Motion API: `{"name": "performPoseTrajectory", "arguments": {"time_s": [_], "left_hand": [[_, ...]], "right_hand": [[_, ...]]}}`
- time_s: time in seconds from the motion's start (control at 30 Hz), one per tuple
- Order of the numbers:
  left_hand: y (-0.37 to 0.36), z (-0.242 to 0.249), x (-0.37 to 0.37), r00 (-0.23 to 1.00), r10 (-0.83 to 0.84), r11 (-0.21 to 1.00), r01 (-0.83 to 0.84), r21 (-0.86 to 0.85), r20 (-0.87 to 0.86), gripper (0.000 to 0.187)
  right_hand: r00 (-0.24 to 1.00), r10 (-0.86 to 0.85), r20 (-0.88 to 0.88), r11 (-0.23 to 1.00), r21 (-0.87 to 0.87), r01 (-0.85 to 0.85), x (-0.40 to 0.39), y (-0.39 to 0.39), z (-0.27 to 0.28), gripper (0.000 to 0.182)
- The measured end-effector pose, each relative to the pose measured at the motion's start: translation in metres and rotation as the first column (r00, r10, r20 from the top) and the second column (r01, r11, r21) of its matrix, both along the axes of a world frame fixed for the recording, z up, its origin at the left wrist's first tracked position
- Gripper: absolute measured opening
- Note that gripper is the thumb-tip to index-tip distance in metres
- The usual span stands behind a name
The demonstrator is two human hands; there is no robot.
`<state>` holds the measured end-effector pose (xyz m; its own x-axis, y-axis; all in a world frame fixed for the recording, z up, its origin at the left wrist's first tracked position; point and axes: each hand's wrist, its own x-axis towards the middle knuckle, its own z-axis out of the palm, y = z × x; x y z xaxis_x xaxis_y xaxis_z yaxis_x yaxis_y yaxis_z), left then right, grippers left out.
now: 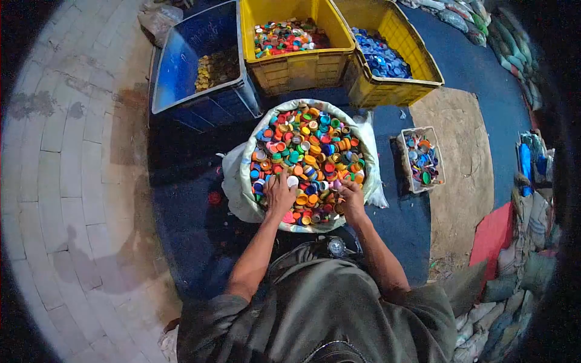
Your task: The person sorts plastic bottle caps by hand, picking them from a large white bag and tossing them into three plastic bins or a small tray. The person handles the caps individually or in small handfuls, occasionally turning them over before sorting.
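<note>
A round, wide container lined with a pale sack (247, 175) is heaped with bottle caps (308, 148) of many colours. My left hand (280, 195) rests on the near left part of the heap, fingers stretched down among the caps. Beside its thumb lies a white cap (293, 181). On the near right side, my right hand (353, 198) has its fingers bent together at a pinkish-purple bottle cap (337, 185), which seems pinched at the fingertips. Caps partly hide the fingertips of both hands.
Behind the sack stand a blue crate (209, 109) with yellowish caps, a yellow crate (296, 69) with mixed, mostly red caps, and another yellow crate (393, 94) with blue caps. A small white basket (417, 190) of mixed pieces sits right. Filled bags (514, 266) line the right edge.
</note>
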<state>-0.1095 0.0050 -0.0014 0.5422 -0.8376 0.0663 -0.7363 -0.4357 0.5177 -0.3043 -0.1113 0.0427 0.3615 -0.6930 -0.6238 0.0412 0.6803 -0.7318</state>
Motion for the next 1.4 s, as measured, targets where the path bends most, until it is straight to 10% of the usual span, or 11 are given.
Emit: {"name": "performPoseTrajectory", "arguments": {"time_s": [0.43, 0.6, 0.73, 0.87, 1.13, 1.4], "left_hand": [[-0.005, -0.006, -0.005, 0.966, 0.147, 0.986, -0.161, -0.046, -0.212, 0.044], [-0.001, -0.002, 0.001, 0.747, 0.159, 0.943, -0.308, -0.125, -0.645, 0.036], [0.007, 0.018, 0.010, 0.132, 0.051, 0.848, -0.530, -0.027, -0.990, 0.028], [0.021, 0.030, 0.012, -0.312, -0.367, 0.755, -0.650, -0.085, -0.876, 0.023], [0.032, 0.048, 0.001, -0.508, -0.479, 0.668, -0.740, 0.078, -0.716, 0.016], [0.027, 0.020, -0.012, -0.453, -0.200, 0.761, -0.630, 0.153, -0.869, 0.020]], "right_hand": [[0.996, 0.075, -0.048, 0.991, -0.105, -0.080, -0.021, 0.005, -0.037, 0.020], [0.975, 0.161, -0.156, 0.962, -0.198, -0.190, -0.018, 0.008, -0.031, 0.021], [0.889, 0.185, -0.419, 0.761, -0.511, -0.400, -0.013, 0.008, -0.053, 0.027], [0.848, 0.151, -0.508, 0.567, -0.658, -0.495, 0.001, 0.003, -0.042, 0.033], [0.735, 0.058, -0.676, 0.361, -0.672, -0.646, 0.024, 0.002, -0.029, 0.030], [0.771, 0.080, -0.631, 0.279, -0.729, -0.626, 0.028, 0.002, -0.039, 0.029]]}}
